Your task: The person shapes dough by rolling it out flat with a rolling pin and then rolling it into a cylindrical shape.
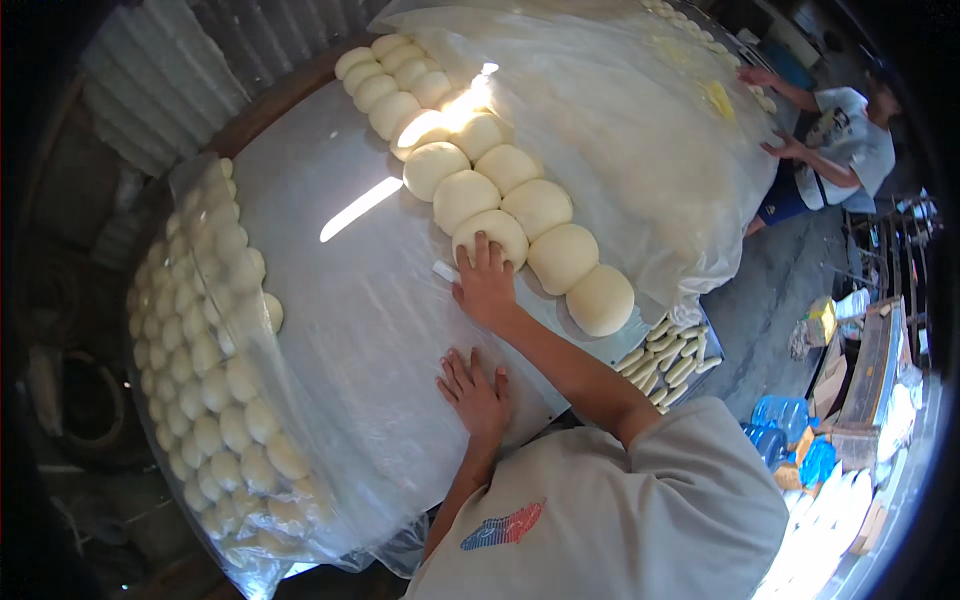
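My right hand [487, 285] rests its outstretched fingers on the near side of a round, pale dough ball [497, 228]. That ball sits in a double row of dough balls [540, 206] running from the far side toward me. Just left of my right fingers lies a small white piece [446, 271], too small to name. Lower down, my left hand [475, 395] is flat with fingers spread on the smooth grey table [350, 330], holding nothing.
Clear plastic sheeting [610, 130] spreads right of the row. More dough balls [208, 435] fill the table's left end, partly under plastic. A tray of finger-shaped dough pieces [675, 360] stands near right. Another person [840, 140] reaches to the table's far right. Blue water jugs [782, 415] stand behind me.
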### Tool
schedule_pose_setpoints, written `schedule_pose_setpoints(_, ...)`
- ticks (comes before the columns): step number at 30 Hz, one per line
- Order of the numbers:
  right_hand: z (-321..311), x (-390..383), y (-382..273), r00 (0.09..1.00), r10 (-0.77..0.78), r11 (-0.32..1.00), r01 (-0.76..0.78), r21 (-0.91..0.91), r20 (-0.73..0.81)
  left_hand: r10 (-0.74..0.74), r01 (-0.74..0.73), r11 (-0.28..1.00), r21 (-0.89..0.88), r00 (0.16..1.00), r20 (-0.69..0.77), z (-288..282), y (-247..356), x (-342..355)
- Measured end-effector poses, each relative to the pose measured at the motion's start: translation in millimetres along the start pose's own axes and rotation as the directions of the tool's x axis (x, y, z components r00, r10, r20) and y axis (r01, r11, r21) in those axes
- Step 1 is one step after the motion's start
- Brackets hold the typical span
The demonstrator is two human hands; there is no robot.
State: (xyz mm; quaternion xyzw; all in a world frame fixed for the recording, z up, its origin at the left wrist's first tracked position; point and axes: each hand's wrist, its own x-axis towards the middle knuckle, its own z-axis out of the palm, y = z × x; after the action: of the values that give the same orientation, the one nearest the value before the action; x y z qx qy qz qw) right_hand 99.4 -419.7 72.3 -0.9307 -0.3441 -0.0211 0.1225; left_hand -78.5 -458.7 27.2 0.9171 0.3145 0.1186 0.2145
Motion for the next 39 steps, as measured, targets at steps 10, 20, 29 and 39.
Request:
schedule_pose_setpoints(10,10,1,16,0.995,0.014,0.996,-0.005,0.089,-0.098,0.144,-0.145,0.989,0.018,0.987,0.076,3,-6,-1)
schedule_pose_setpoints(20,-41,52,44,0.993,0.076,0.937,-0.104,0.332,0.095,0.370,-0.302,0.843,-0.444,0.926,0.072,-23,-52,7)
schedule_pose_setpoints(29,-210,63,-21,0.963,-0.123,0.768,0.246,0.592,-0.241,-0.168,0.197,0.468,-0.862,0.977,0.132,-71,-104,13)
schedule_pose_setpoints(39,-112,48,-115,0.810,-0.443,0.603,0.586,0.541,-0.384,-0.300,0.241,0.367,-0.898,0.945,0.131,-72,-104,-13)
